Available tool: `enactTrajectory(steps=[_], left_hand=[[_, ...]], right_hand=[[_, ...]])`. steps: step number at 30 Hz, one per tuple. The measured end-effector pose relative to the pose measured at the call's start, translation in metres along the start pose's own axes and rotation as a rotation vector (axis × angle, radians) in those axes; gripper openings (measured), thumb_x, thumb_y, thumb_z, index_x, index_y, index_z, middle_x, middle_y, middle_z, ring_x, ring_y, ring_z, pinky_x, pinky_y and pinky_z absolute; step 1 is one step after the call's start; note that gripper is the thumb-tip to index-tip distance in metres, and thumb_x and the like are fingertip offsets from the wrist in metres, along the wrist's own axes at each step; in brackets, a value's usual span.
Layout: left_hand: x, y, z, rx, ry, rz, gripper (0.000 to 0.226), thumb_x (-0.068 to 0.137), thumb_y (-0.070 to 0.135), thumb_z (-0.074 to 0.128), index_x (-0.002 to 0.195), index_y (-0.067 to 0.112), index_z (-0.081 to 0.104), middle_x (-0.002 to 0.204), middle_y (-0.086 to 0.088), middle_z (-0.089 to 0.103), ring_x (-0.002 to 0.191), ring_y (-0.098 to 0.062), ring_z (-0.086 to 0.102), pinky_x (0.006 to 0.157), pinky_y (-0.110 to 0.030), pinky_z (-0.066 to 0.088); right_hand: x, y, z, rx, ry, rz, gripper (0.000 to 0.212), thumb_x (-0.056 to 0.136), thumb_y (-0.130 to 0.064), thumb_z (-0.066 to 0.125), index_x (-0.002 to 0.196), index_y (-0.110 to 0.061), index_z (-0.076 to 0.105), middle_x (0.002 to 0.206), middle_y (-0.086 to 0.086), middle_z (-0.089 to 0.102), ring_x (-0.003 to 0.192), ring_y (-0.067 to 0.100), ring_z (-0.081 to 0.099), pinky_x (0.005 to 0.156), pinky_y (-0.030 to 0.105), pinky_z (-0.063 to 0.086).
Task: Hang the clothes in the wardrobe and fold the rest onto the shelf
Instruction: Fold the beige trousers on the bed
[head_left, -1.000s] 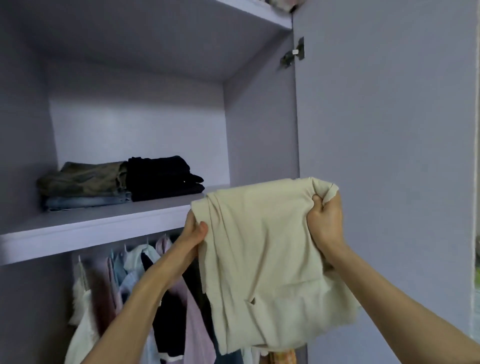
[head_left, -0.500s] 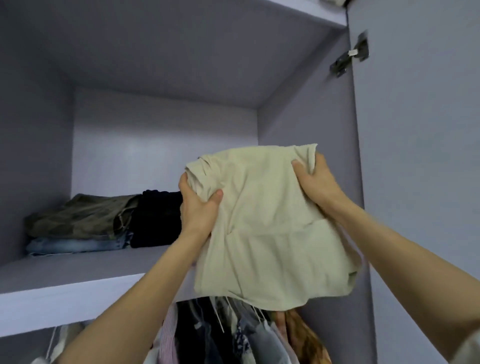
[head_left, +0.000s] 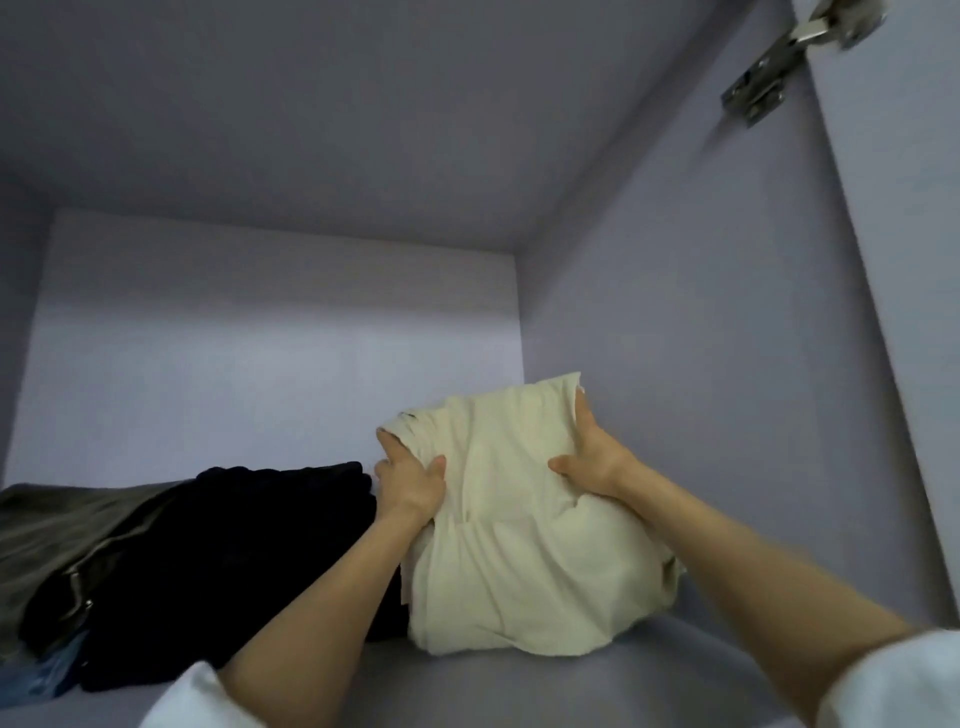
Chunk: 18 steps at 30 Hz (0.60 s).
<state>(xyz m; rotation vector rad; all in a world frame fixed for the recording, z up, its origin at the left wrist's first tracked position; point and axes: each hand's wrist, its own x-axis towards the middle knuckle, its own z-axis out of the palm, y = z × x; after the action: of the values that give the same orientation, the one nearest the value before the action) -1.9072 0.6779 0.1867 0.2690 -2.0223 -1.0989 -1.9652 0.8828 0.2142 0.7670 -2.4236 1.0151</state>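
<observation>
Folded cream cotton garment (head_left: 524, 530): soft, light, floppy; lower edge on lilac wardrobe shelf (head_left: 519, 686), just right of folded black garment (head_left: 249, 551). Left hand (head_left: 410, 483), right hand (head_left: 592, 457) clamped on its upper corners; best held there

I've lifted the folded cream cotton garment (head_left: 524, 530) from in front of the wardrobe up onto the pale lilac shelf (head_left: 519, 686); its lower edge now rests there, at three o'clock of the black folded pile (head_left: 249, 561).
</observation>
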Motion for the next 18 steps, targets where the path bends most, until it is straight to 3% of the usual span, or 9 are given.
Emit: enactTrajectory(steps=[2,5,7,9,10,11,13,15,18], left_hand=[[0.017,-0.010,0.012,0.269,-0.038,0.056,0.086,0.096,0.035,0.046,0.146,0.008,-0.019,0.155,-0.021,-0.010,0.142,-0.036,0.013,0.116,-0.042,0.017],[0.029,-0.024,0.026,0.728,-0.063,0.272,0.084,0.096,0.045,0.040,0.147,0.017,-0.020,0.153,-0.011,-0.027,0.144,-0.034,-0.011,0.116,-0.050,0.000],[0.033,-0.027,0.029,0.759,-0.268,0.284,0.074,0.096,0.055,0.032,0.150,0.027,-0.010,0.156,-0.004,-0.021,0.144,-0.028,-0.015,0.115,-0.048,-0.006],[0.036,-0.025,0.028,0.643,-0.526,0.176,0.069,0.093,0.064,0.024,0.151,0.031,0.011,0.159,-0.002,-0.003,0.146,-0.026,-0.006,0.117,-0.046,-0.003],[0.033,-0.025,0.029,0.667,-0.656,0.145,0.070,0.090,0.068,0.023,0.150,0.030,0.019,0.159,-0.002,0.007,0.146,-0.025,0.001,0.118,-0.046,0.001],[0.029,-0.025,0.029,0.749,-0.753,0.144,0.073,0.088,0.071,0.024,0.149,0.030,0.022,0.158,-0.002,0.012,0.146,-0.025,0.006,0.118,-0.046,0.004],[0.019,-0.034,0.031,0.911,-0.819,0.145,0.077,0.086,0.073,0.028,0.150,0.033,0.013,0.159,-0.002,0.005,0.146,-0.028,-0.002,0.117,-0.047,0.000],[0.007,-0.050,0.033,0.982,-0.737,0.185,0.070,0.091,0.065,0.025,0.150,0.034,0.005,0.159,0.001,-0.004,0.144,-0.031,-0.014,0.116,-0.049,-0.004],[-0.004,-0.068,0.041,1.023,-0.535,0.305,0.056,0.097,0.047,0.016,0.150,0.033,0.004,0.159,0.003,-0.001,0.145,-0.027,-0.009,0.116,-0.046,-0.002]], right_hand=[[0.020,0.020,0.025,-0.118,0.027,0.063,0.091,0.093,-0.029,0.054,0.147,-0.025,-0.019,0.153,0.017,0.014,0.136,0.035,0.030,0.110,0.039,0.028],[0.031,0.042,0.059,-0.434,0.000,0.005,0.071,0.097,-0.034,0.040,0.149,-0.029,-0.008,0.154,0.014,0.010,0.138,0.032,0.023,0.109,0.043,0.027],[0.030,0.042,0.074,-0.521,-0.040,-0.059,0.053,0.100,-0.038,0.027,0.150,-0.029,0.011,0.154,0.010,0.017,0.138,0.029,0.022,0.110,0.046,0.024],[0.025,0.031,0.073,-0.485,-0.071,-0.122,0.046,0.100,-0.042,0.020,0.140,-0.028,0.037,0.146,0.010,0.038,0.131,0.030,0.036,0.108,0.048,0.028],[0.021,0.029,0.072,-0.449,-0.144,-0.135,0.046,0.099,-0.046,0.018,0.136,-0.031,0.041,0.143,0.008,0.042,0.128,0.030,0.040,0.107,0.049,0.029],[0.017,0.027,0.071,-0.456,-0.244,-0.151,0.048,0.097,-0.052,0.017,0.139,-0.036,0.035,0.147,0.006,0.037,0.131,0.031,0.037,0.108,0.051,0.027],[0.007,0.032,0.077,-0.614,-0.451,-0.141,0.056,0.092,-0.064,0.013,0.145,-0.047,0.009,0.157,-0.002,0.015,0.142,0.030,0.017,0.112,0.057,0.015],[0.000,0.042,0.089,-0.743,-0.498,-0.097,0.057,0.090,-0.068,0.009,0.142,-0.051,-0.007,0.158,-0.008,0.000,0.145,0.031,0.003,0.110,0.064,0.008],[0.000,0.055,0.100,-0.729,-0.464,-0.062,0.055,0.091,-0.066,0.005,0.140,-0.052,-0.014,0.157,-0.010,-0.011,0.144,0.034,-0.007,0.107,0.068,0.002]])
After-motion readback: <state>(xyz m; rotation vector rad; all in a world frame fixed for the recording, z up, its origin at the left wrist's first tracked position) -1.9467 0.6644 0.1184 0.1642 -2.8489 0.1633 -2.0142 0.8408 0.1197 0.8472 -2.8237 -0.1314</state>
